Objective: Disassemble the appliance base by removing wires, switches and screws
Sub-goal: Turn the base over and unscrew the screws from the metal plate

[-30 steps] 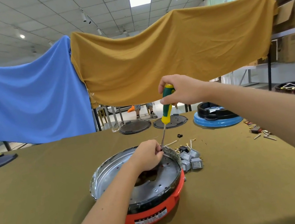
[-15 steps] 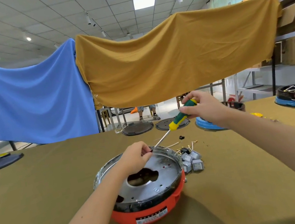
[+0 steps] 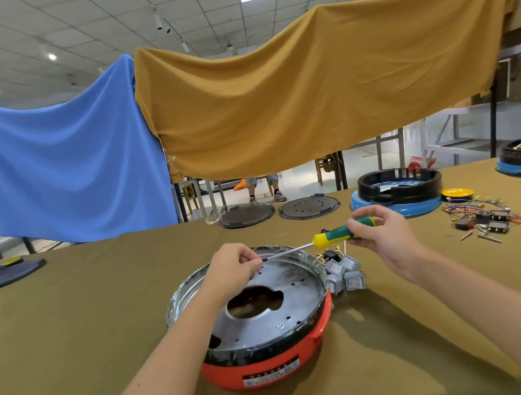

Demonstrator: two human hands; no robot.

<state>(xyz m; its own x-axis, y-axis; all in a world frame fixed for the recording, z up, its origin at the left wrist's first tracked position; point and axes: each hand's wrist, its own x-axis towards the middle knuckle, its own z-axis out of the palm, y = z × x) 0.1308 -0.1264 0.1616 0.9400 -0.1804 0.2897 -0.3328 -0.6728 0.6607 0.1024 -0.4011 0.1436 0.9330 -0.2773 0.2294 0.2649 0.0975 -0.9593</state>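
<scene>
Both hands work one tool: the right hand wraps its grip round the green and yellow handle of a screwdriver, fingers curled over the top and thumb beneath, while the left hand pinches the dark tip end of the shaft between fingertips — whether a screw sits there is too small to tell. The screwdriver lies nearly level above the far rim of the appliance base, which sits on the desk straight in front of the person, its orange shell below and a grey metal plate with a keyhole-shaped opening on top. Just beside the base on its right lies a small heap of grey switches with a few loose brass-coloured bits. Further right, well apart from the base, a tangle of coloured wires and black parts is spread on the olive cloth. Toward the far edge stand two dark round plates, a blue-bottomed base with a black ring and a small yellow disc — behind them hang a blue cloth and a mustard cloth.
</scene>
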